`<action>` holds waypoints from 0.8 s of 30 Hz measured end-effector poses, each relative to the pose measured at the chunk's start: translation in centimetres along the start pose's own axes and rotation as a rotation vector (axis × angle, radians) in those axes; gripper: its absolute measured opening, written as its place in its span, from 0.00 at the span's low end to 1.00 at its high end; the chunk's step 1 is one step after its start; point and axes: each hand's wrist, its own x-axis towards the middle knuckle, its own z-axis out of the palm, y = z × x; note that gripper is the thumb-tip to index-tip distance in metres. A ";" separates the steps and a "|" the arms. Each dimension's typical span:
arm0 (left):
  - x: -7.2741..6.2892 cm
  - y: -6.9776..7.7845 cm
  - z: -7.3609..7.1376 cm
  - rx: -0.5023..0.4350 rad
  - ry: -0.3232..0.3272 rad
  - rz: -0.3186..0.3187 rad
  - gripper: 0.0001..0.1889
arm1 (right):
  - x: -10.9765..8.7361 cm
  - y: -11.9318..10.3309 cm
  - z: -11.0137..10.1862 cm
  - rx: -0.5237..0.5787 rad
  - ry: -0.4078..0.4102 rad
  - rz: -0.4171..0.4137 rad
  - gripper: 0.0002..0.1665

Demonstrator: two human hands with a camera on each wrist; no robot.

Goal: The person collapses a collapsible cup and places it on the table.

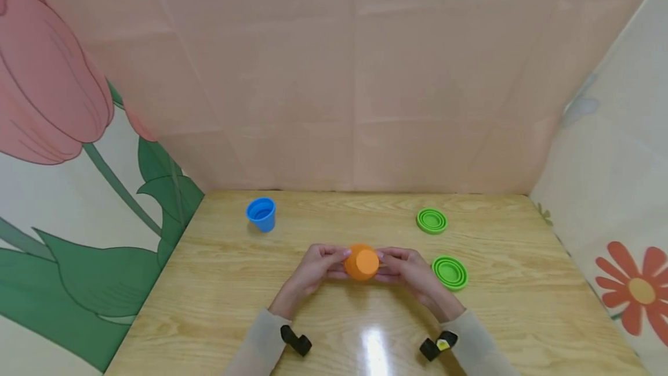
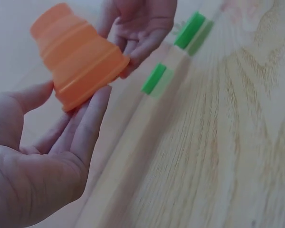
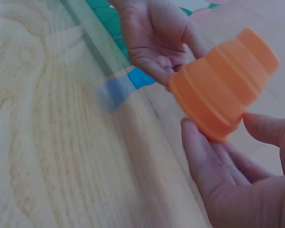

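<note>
Over the near-middle of the wooden table [image 1: 209, 295], the left hand [image 1: 319, 261] and right hand [image 1: 409, 267] are both gripping the orange cup [image 1: 362, 261], one at each side, thumbs pressing its outer wall, fingers supporting it around the rim. Cup is tilting mouth-down, base facing the head camera, and looks to be hanging off the tabletop. Just beyond the right hand, one flat green cup [image 1: 450, 273] is lying on the wood; farther back, a second green cup [image 1: 431, 221] is lying equally flat. Back left, well apart from the hands, the blue cup [image 1: 261, 214] is standing upright, extended. Progress, my read: blue and orange are looking fully extended, so about half done; orange is needing setting down, both greens are waiting to be pulled out. Views: head is showing all four cups but mostly orange's base; both wrist views are showing its stepped wall and wide rim side-on. Left wrist is catching the greens edge-on, no blue; right wrist is catching only a blue piece (presumably that cup, partly hidden by fingers), no greens.
</note>
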 end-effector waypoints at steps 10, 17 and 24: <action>0.3 -0.8 -0.2 -0.040 0.007 -0.074 0.20 | 0.2 0.1 0.2 0.045 -0.041 0.001 0.30; 0.5 -1.3 -0.2 -0.018 0.033 -0.087 0.21 | 0.4 0.3 0.4 0.051 -0.040 0.008 0.28; 0.3 -1.3 0.0 -0.005 0.050 -0.095 0.21 | 0.5 0.6 0.4 0.051 -0.036 0.010 0.28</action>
